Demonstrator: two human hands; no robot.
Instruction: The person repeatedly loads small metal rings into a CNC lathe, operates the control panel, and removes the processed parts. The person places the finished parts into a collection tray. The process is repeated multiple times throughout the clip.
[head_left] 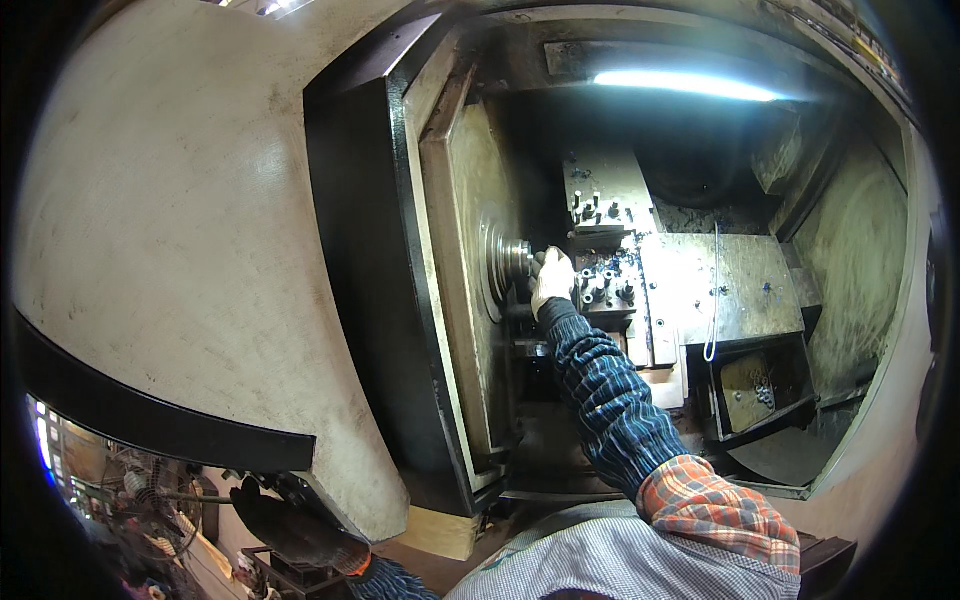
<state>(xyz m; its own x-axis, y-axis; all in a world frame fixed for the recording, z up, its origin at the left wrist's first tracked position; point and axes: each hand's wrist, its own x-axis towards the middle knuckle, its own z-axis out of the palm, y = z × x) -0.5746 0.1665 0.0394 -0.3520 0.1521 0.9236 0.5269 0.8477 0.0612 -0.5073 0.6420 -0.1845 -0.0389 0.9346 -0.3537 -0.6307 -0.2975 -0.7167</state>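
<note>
My right hand [552, 277], in a whitish glove, reaches into a lathe's work space. Its fingers are closed right at the front of the round metal spindle nose [516, 259]. Whatever they pinch is too small to make out. Just right of this hand sit tool holders [606, 290] with several upright bolts on the slide. My left hand [290, 525], wearing a dark glove with an orange cuff, is low at the left beside the lower end of the machine's pale front panel [340, 490]. Shadow and the dark glove hide how its fingers are set.
A black door edge [370, 200] stands left of the opening. On the right are a metal cover plate [750, 290], a hanging pale loop [711, 340] and a tray [720, 400] with several small round parts [764, 392]. A lamp [685, 85] shines above. A fan [145, 480] stands at lower left.
</note>
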